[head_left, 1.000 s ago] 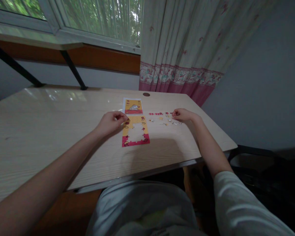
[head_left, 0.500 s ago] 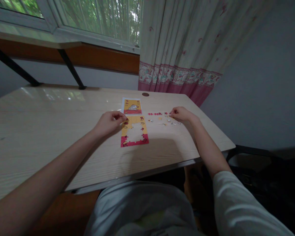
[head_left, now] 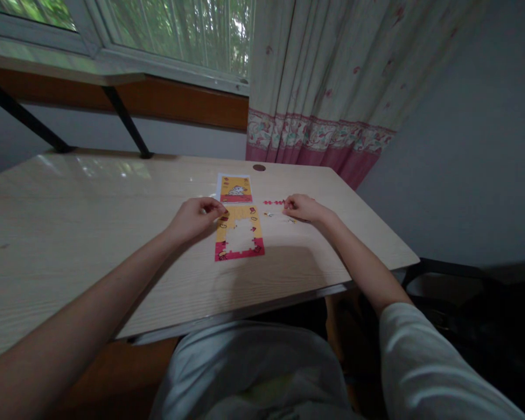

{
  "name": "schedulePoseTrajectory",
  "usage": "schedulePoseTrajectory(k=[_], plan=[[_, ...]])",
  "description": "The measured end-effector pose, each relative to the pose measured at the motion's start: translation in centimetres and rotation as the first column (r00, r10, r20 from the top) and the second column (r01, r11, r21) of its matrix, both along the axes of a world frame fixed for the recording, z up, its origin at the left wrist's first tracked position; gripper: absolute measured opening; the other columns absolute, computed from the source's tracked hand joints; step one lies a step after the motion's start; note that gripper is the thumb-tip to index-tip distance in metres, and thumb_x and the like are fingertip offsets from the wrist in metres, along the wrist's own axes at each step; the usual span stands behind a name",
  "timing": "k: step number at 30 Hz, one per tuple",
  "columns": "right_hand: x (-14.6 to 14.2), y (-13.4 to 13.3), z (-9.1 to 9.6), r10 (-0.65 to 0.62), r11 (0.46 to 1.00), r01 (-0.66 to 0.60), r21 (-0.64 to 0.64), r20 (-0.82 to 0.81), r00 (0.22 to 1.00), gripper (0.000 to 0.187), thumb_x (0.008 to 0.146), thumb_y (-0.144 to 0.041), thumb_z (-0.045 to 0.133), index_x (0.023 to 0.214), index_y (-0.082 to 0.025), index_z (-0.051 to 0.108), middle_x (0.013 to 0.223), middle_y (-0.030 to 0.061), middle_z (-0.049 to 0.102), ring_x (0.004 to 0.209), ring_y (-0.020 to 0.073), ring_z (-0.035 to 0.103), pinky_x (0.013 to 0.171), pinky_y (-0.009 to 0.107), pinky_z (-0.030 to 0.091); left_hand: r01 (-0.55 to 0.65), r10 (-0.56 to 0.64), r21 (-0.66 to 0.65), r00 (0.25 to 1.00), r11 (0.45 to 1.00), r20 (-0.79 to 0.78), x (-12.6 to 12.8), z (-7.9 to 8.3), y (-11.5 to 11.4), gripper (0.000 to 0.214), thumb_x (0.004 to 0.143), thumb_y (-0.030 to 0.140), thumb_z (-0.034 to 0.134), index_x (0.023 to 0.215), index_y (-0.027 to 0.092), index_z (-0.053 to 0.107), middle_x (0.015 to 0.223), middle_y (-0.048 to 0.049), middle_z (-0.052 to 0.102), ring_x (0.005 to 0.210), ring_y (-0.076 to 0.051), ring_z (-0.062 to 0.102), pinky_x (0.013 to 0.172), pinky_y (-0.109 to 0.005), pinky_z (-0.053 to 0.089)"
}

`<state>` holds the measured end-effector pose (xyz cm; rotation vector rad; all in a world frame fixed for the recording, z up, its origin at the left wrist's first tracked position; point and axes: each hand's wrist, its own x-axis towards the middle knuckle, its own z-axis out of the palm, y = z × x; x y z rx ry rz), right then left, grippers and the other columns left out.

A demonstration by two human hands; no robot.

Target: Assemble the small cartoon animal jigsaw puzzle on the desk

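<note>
A partly assembled jigsaw puzzle [head_left: 240, 254] lies on the desk, yellow above and pink below, with a bare gap in its middle. My left hand [head_left: 196, 217] rests at its upper left edge, fingers curled together at the tips; whatever they may hold is too small to make out. To the right of the puzzle, my right hand [head_left: 303, 208] is over the loose puzzle pieces [head_left: 268, 214], thumb and fingers pinched. Its fingers hide what is between them and cover several pieces. A row of pink pieces [head_left: 269, 203] shows just left of this hand.
Above the puzzle lies a picture card [head_left: 235, 190] with a white animal on yellow and pink. A round dark cap [head_left: 259, 168] sits near the back of the wooden desk [head_left: 91, 233]. A curtain [head_left: 315, 87] hangs behind, and a dark chair [head_left: 446, 268] stands at right.
My right hand has moved left over the loose pieces, from their right end toward the middle, and now covers several of them. My left hand has stayed at the puzzle's edge.
</note>
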<state>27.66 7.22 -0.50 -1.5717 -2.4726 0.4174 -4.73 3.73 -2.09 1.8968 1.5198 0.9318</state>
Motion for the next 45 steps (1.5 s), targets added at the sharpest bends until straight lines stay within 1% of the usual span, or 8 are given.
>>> schedulePoseTrajectory(k=[4, 7, 11, 14, 23, 37, 41, 45], plan=[[0.0, -0.1, 0.3, -0.05, 0.997, 0.046, 0.055, 0.06, 0.997, 0.028, 0.086, -0.04, 0.057, 0.077, -0.015, 0.065, 0.077, 0.0084, 0.064, 0.07, 0.0163, 0.053, 0.065, 0.027, 0.033, -0.015, 0.015, 0.001, 1.0, 1.0, 0.012, 0.0, 0.0, 0.0, 0.022, 0.072, 0.04, 0.062, 0.075, 0.022, 0.073, 0.075, -0.0062, 0.073, 0.059, -0.017, 0.053, 0.055, -0.028, 0.038], [0.5, -0.2, 0.7, -0.063, 0.997, 0.063, 0.051, 0.01, 0.998, 0.028, 0.089, -0.036, 0.05, 0.083, -0.015, 0.067, 0.071, 0.0065, 0.063, 0.065, 0.0155, 0.052, 0.065, 0.027, 0.034, -0.018, 0.018, 0.006, 1.0, 1.0, 0.018, 0.0, 0.0, 0.0, 0.021, 0.073, 0.04, 0.061, 0.074, 0.022, 0.073, 0.073, -0.0056, 0.073, 0.058, -0.017, 0.052, 0.055, -0.028, 0.038], [1.3, -0.1, 1.0, 0.047, 0.999, -0.047, -0.001, -0.044, 0.998, 0.026, 0.084, -0.026, 0.053, 0.1, -0.014, 0.069, 0.077, 0.0049, 0.063, 0.068, 0.0141, 0.052, 0.068, 0.026, 0.036, -0.027, 0.027, 0.0, 0.999, 1.0, 0.018, 0.1, -0.1, -0.2, 0.022, 0.073, 0.04, 0.062, 0.075, 0.022, 0.073, 0.073, -0.0052, 0.073, 0.057, -0.017, 0.052, 0.054, -0.028, 0.037], [1.5, 0.2, 0.8, 0.108, 0.994, -0.109, -0.026, -0.02, 0.994, 0.029, 0.08, -0.024, 0.059, 0.104, -0.013, 0.07, 0.085, 0.0064, 0.063, 0.072, 0.0143, 0.052, 0.069, 0.025, 0.037, -0.028, 0.028, -0.002, 0.999, 1.0, 0.021, 0.1, -0.1, -0.2, 0.021, 0.074, 0.039, 0.062, 0.075, 0.022, 0.073, 0.074, -0.0052, 0.073, 0.057, -0.017, 0.051, 0.055, -0.028, 0.037], [1.4, 0.8, 0.0, 0.0, 0.992, -0.005, -0.123, -0.042, 0.999, 0.022, 0.075, -0.023, 0.06, 0.094, -0.012, 0.065, 0.08, 0.0046, 0.06, 0.066, 0.0118, 0.048, 0.06, 0.023, 0.035, -0.003, 0.003, 0.001, 1.0, 1.0, -0.019, 0.0, 0.0, -0.1, 0.023, 0.076, 0.039, 0.06, 0.078, 0.02, 0.073, 0.073, -0.0056, 0.072, 0.056, -0.015, 0.05, 0.056, -0.028, 0.037], [1.2, 0.3, 0.2, -0.06, 0.992, 0.038, -0.122, -0.185, 0.981, 0.02, 0.069, -0.02, 0.064, 0.088, -0.014, 0.062, 0.075, 0.0016, 0.06, 0.062, 0.0105, 0.049, 0.057, 0.023, 0.036, 0.054, -0.055, 0.054, 0.998, 0.997, 0.016, 0.0, -0.4, 0.2, 0.019, 0.078, 0.032, 0.059, 0.078, 0.017, 0.071, 0.079, -0.0072, 0.073, 0.059, -0.014, 0.052, 0.056, -0.027, 0.039], [1.2, 0.3, 0.2, -0.059, 0.992, 0.027, -0.122, -0.266, 0.962, 0.016, 0.066, -0.015, 0.066, 0.081, -0.015, 0.061, 0.075, 0.001, 0.061, 0.063, 0.0096, 0.051, 0.057, 0.021, 0.038, 0.061, -0.062, 0.058, 0.998, 0.996, 0.015, -0.2, -0.5, 0.5, 0.02, 0.077, 0.032, 0.06, 0.078, 0.017, 0.071, 0.079, -0.0072, 0.074, 0.059, -0.014, 0.052, 0.056, -0.027, 0.039], [-0.1, -0.4, 0.4, -0.122, 0.977, 0.034, -0.21, -0.42, 0.899, 0.012, 0.071, -0.02, 0.065, 0.081, -0.016, 0.06, 0.064, -0.0025, 0.056, 0.052, 0.0077, 0.046, 0.048, 0.02, 0.034, 0.059, -0.06, 0.037, 0.997, 0.998, 0.047, 0.2, -0.3, 0.2, 0.018, 0.077, 0.031, 0.061, 0.078, 0.016, 0.071, 0.077, -0.0071, 0.073, 0.058, -0.014, 0.053, 0.055, -0.027, 0.039]])
